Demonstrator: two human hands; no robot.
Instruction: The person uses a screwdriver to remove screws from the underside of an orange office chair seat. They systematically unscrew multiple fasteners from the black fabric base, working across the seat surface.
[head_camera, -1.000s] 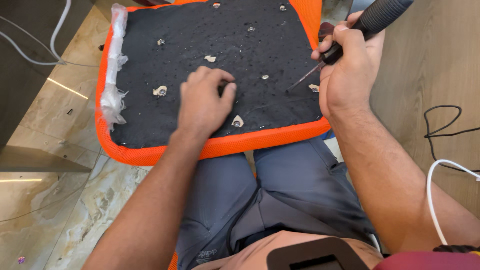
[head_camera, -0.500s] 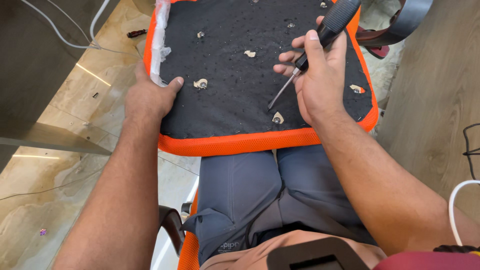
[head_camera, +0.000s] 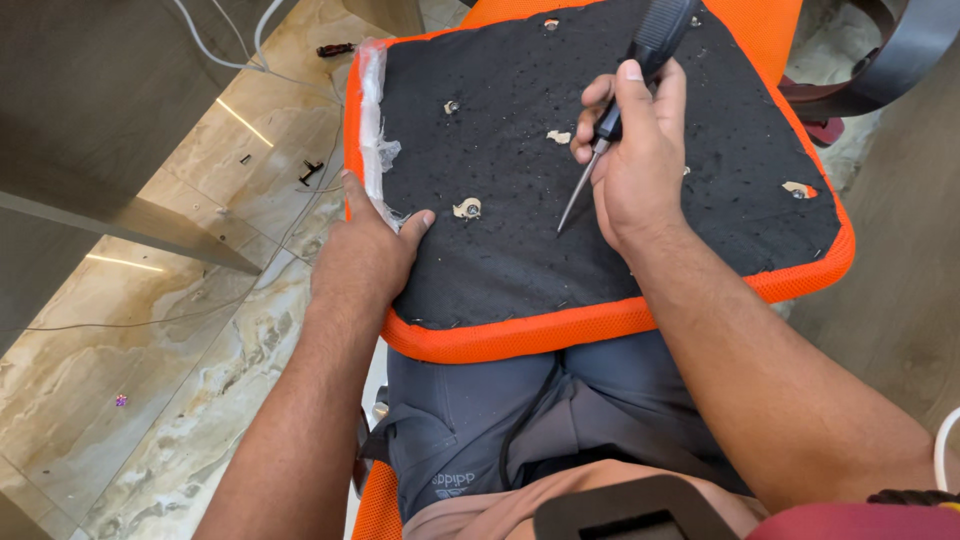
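Right hand is wrapped tight around a screwdriver, black handle sticking up past the thumb, thin metal shaft angled down and to the left with the tip resting on (or just above, hard to tell) the black fabric. The left hand is clamped on the left edge of the seat cushion, thumb on top of the black side, fingers curled under the rim where I can't see them.

The cushion itself is lying upside down across the person's lap: black fabric underside facing up, bright orange mesh border all the way round. There's a strip of torn clear plastic wrap hanging along the left edge, right above the left hand. A few pale torn spots dot the black fabric, one sitting between the two hands, close to the left thumb.

Below the cushion you see grey shorts. Off to the left is a marbled tile floor with some white cables and small dark bits lying on it.
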